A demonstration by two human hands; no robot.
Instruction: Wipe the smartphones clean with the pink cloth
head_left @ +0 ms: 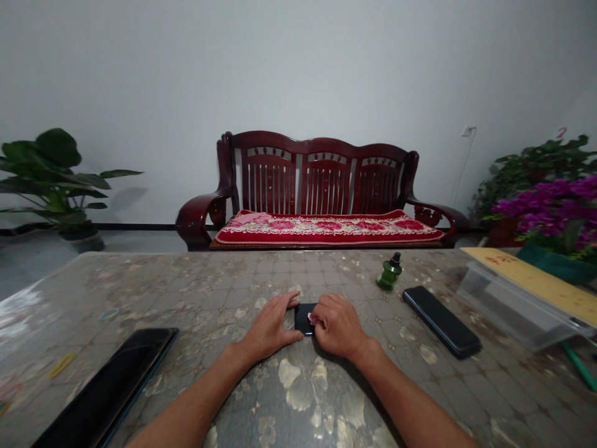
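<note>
Slab, dark and flat, lies on the worktop between my left hand and right hand; left grip is spread pretty wide, thumb at the near edge and a finger at the far one, so I'm basically holding the slab by its edges; right grip is bunched up narrow, pinching a pinkish scrap over the slab's top; from my end I can't tell if the scrap actually touches it. Off to the left I've got a tablet lying at a slant, plus a blue band and a yellow band; over on the right, a green bottle standing upright, a black oblong nearer me, then a clear tub with a yellow board on top; red sofa sits beyond the worktop.
</note>
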